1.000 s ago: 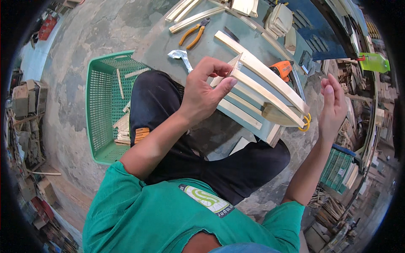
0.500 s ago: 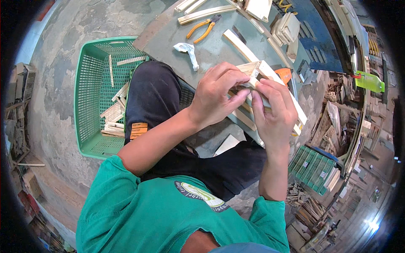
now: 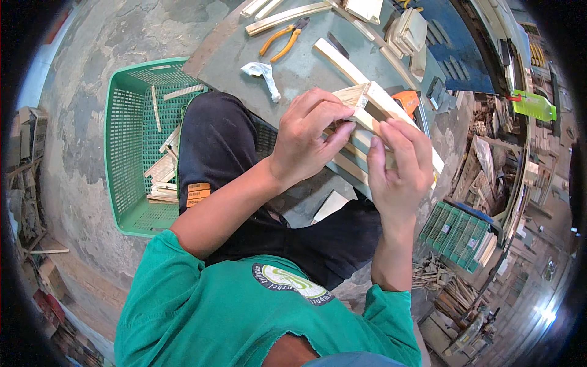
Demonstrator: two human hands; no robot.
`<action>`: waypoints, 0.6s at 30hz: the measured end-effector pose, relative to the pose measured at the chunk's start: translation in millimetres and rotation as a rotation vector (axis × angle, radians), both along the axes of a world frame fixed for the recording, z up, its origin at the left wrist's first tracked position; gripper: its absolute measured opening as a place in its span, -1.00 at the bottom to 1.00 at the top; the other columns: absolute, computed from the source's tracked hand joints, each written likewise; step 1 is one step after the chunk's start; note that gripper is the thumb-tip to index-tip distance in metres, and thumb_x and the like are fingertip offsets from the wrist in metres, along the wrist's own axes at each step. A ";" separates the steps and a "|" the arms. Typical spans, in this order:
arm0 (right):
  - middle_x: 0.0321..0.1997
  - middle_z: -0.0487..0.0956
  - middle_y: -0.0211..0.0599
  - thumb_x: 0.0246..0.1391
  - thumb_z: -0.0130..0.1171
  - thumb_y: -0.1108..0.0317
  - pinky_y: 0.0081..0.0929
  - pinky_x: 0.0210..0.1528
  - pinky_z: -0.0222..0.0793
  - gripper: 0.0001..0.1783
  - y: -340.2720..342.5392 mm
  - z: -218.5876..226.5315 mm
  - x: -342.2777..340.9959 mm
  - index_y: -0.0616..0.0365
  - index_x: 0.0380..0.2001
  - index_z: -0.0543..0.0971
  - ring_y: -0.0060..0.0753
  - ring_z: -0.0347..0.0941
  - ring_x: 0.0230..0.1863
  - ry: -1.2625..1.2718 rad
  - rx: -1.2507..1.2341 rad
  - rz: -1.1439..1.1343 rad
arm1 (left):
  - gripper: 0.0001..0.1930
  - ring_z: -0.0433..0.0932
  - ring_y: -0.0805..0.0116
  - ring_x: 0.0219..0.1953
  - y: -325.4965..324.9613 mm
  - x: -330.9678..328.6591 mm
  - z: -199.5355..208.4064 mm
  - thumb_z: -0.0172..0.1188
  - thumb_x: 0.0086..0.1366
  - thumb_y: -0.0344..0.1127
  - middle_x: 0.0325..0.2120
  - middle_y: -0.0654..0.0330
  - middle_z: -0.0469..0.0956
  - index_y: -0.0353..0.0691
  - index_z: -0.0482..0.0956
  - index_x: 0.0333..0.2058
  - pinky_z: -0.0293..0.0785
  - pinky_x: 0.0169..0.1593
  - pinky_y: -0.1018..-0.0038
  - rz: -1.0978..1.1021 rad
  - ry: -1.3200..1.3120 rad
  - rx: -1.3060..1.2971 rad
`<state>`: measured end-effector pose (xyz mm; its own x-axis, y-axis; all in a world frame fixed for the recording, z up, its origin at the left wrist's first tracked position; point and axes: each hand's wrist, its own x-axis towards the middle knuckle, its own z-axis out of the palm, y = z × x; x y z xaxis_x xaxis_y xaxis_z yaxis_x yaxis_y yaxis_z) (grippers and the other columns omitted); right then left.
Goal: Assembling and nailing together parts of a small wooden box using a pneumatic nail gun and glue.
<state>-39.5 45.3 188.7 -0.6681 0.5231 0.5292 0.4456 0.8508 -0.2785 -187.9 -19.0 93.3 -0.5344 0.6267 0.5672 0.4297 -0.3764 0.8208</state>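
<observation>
Wooden frame (image 3: 367,107) between left hand (image 3: 306,137) and right hand (image 3: 397,168), both gripping.

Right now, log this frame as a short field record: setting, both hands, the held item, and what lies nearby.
setting: workshop, person seated at a grey worktable
left hand: grips the corner of a pale wooden frame
right hand: fingers laid on the frame's side strip
on table: orange-handled pliers, loose wood strips
on floor: green plastic basket holding wood offcuts
</observation>
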 end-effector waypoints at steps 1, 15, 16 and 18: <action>-0.08 0.67 -0.26 -0.08 0.47 0.59 -0.28 -0.04 0.53 -0.63 -0.4 0.6 6.9 0.11 -0.13 0.73 -0.15 0.60 -0.07 0.004 0.009 -0.038 | -0.67 0.63 0.17 -0.22 0.1 0.2 -0.3 0.49 0.06 -0.52 -0.28 0.19 0.62 -0.15 0.63 -0.18 0.50 -0.14 0.28 -0.003 0.002 0.000; -0.21 0.65 -0.33 -0.12 0.50 0.59 -0.27 -0.12 0.52 -0.73 5.8 -12.2 25.1 0.09 -0.31 0.70 -0.20 0.57 -0.17 0.052 0.048 -0.051 | -0.68 0.65 0.22 -0.26 2.0 -2.5 2.7 0.49 0.09 -0.56 -0.28 0.18 0.63 -0.16 0.63 -0.19 0.55 -0.18 0.34 -0.024 0.032 0.031; -0.21 0.65 -0.33 -0.12 0.50 0.59 -0.27 -0.12 0.52 -0.73 6.4 -12.3 24.9 0.09 -0.31 0.69 -0.20 0.57 -0.18 0.051 0.052 -0.040 | -0.68 0.65 0.22 -0.26 2.2 -2.9 1.6 0.48 0.09 -0.56 -0.28 0.17 0.63 -0.16 0.63 -0.19 0.55 -0.19 0.35 -0.019 0.042 0.032; -0.21 0.64 -0.33 -0.12 0.50 0.59 -0.27 -0.12 0.52 -0.73 6.7 -12.5 24.9 0.09 -0.32 0.69 -0.20 0.57 -0.18 0.050 0.057 -0.028 | -0.69 0.65 0.22 -0.26 2.0 -3.7 1.5 0.48 0.10 -0.56 -0.28 0.17 0.63 -0.16 0.63 -0.19 0.55 -0.20 0.35 -0.011 0.052 0.035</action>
<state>-14.6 52.0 176.3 -0.6254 0.5092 0.5912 0.4559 0.8534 -0.2528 -191.6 -17.1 94.8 -0.4968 0.6117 0.6157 0.4669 -0.4097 0.7837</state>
